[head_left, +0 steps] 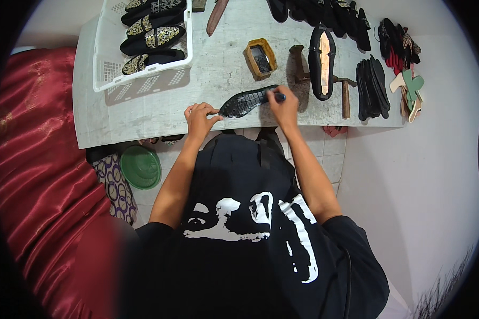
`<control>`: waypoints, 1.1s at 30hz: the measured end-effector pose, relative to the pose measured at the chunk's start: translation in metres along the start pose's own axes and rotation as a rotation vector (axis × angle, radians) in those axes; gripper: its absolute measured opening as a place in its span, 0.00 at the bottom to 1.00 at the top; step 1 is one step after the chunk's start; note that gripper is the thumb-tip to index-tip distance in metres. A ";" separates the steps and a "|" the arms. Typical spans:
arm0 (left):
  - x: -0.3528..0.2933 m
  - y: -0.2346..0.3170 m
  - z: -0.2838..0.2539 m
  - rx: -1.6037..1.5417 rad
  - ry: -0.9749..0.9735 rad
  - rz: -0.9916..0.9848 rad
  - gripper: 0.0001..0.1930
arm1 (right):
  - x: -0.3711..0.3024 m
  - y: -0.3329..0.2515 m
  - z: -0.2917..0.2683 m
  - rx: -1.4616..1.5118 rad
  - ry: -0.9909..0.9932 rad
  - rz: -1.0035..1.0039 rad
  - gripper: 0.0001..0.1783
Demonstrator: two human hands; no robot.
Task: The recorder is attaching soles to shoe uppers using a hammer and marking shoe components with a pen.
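Observation:
A black shoe sole [245,102] with a grid pattern lies flat near the front edge of the table, slanting up to the right. At its left tip, the thumb and index finger of my left hand [199,118] pinch the edge. My right hand [285,110] is over the sole's other end, its fingers closed round a short dark tool with a blue end [281,97]. The tool's working tip is hidden, so its kind is unclear. Pale smears mark the sole near my left fingers. Behind it stands a yellowish tub [261,57] with dark stuff inside.
A white plastic basket [189,48] with black-and-gold shoes stands far left. Right of the tub are an upturned shoe [321,64] on an iron stand [299,66], a hammer [346,101] and stacked black soles [372,87]. Red cloth [34,159] hangs at left.

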State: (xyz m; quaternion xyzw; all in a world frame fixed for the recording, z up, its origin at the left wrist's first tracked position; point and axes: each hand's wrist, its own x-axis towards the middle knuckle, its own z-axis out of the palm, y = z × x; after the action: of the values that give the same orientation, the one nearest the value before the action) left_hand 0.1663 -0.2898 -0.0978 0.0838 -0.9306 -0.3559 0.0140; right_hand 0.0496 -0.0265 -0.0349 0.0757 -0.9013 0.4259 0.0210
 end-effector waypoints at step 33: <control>0.001 -0.002 0.000 -0.005 -0.010 0.002 0.15 | -0.008 -0.026 0.048 0.283 -0.112 0.172 0.11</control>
State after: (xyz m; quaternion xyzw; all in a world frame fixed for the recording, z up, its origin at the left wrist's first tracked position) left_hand 0.1660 -0.2909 -0.0993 0.0809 -0.9299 -0.3586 0.0098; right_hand 0.0632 -0.0785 -0.0468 0.0242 -0.8353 0.5438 -0.0766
